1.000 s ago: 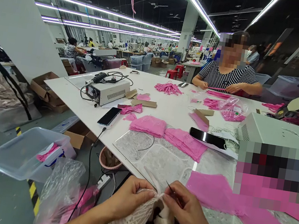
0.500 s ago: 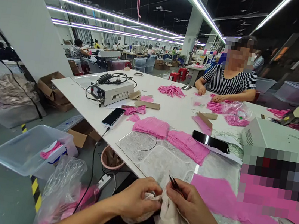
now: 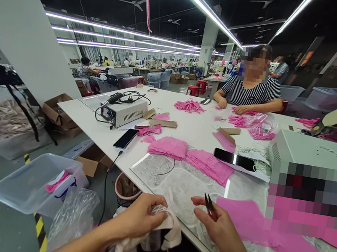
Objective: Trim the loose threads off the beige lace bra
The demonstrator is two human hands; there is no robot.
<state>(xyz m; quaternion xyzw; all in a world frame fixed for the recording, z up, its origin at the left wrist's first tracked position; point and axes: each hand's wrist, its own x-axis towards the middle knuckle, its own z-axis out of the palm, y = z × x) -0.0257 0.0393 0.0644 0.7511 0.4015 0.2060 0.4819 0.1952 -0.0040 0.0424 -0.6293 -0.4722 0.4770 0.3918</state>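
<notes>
Cream fabric (image 3: 172,231) clamped in left hand (image 3: 144,218); right hand (image 3: 219,227) raised, thumb-forefinger grip apart, dark snips (image 3: 209,204) in palm.

From my feed, a vented metal box (image 3: 127,113) sits toward the left corner of the table (image 3: 200,127), with looped black cables (image 3: 133,97) on top. Nearer me, by the table's near-left edge, I see a phone (image 3: 125,138) above a plugged-in cord (image 3: 108,184). A second, black phone (image 3: 235,159) lies on white paper (image 3: 262,177) left of a pale green casing (image 3: 320,154). Beyond the far edge I have a seated person in a striped top (image 3: 252,91). On the floor, I make out a clear bin (image 3: 11,186), a pink basket (image 3: 124,191) and red stools (image 3: 193,90).
</notes>
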